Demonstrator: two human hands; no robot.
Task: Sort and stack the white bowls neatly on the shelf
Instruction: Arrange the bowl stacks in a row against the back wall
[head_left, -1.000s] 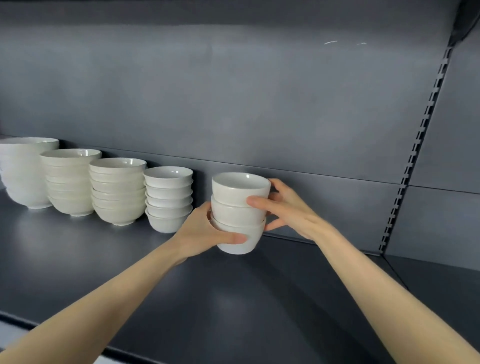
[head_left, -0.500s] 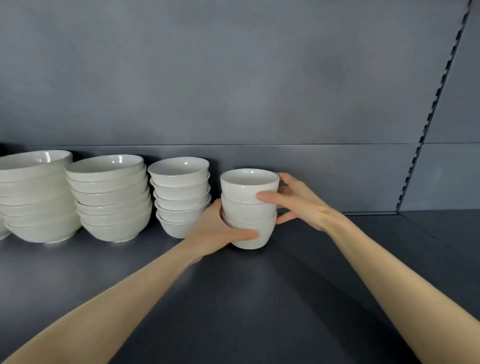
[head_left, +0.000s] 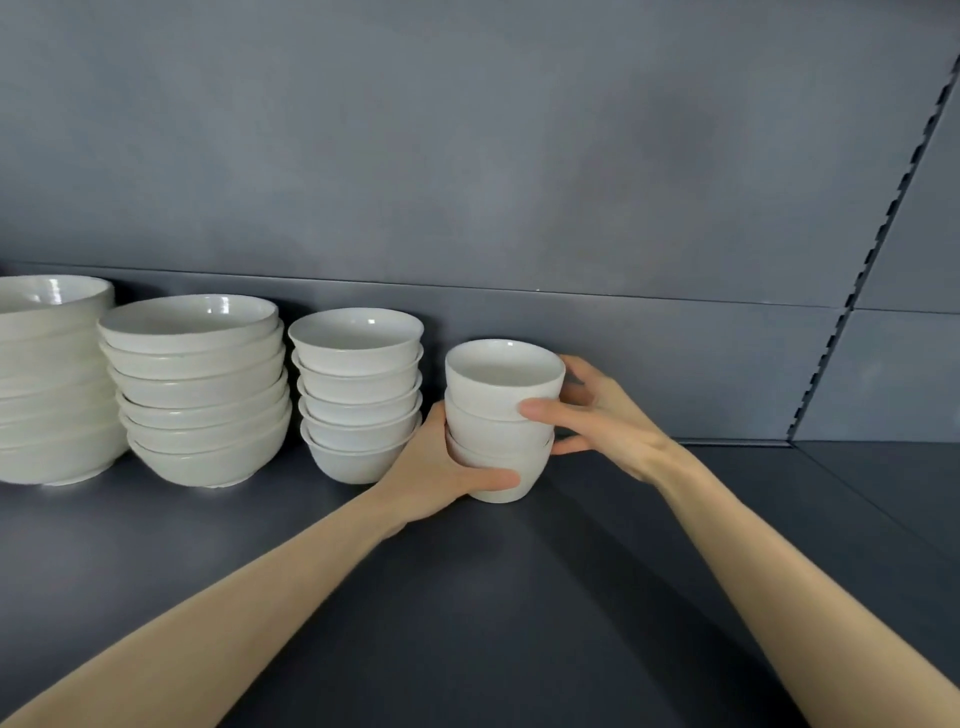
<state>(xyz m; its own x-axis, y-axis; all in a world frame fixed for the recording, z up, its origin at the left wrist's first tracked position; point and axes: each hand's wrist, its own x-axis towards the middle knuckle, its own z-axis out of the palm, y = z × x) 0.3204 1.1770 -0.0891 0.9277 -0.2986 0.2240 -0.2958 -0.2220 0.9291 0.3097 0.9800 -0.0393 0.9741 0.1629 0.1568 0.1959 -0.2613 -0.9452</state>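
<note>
White stack (head_left: 496, 434) gripped by left hand (head_left: 436, 467) & right hand (head_left: 602, 415): we'd seat it flat beside bowls (head_left: 358, 400) w/o bumping.

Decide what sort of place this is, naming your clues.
Probably a shop or storeroom shelf unit: a dark shelf with a slotted upright beside its back panel, holding stacks of white bowls ranged by size.

Matte grey back wall (head_left: 467, 156); dark shelf (head_left: 571, 597) below; slotted upright rail (head_left: 887, 223) at right

Glossy white ceramic bowls (head_left: 501, 415); smooth matt grey metal shelf (head_left: 467, 623).
</note>
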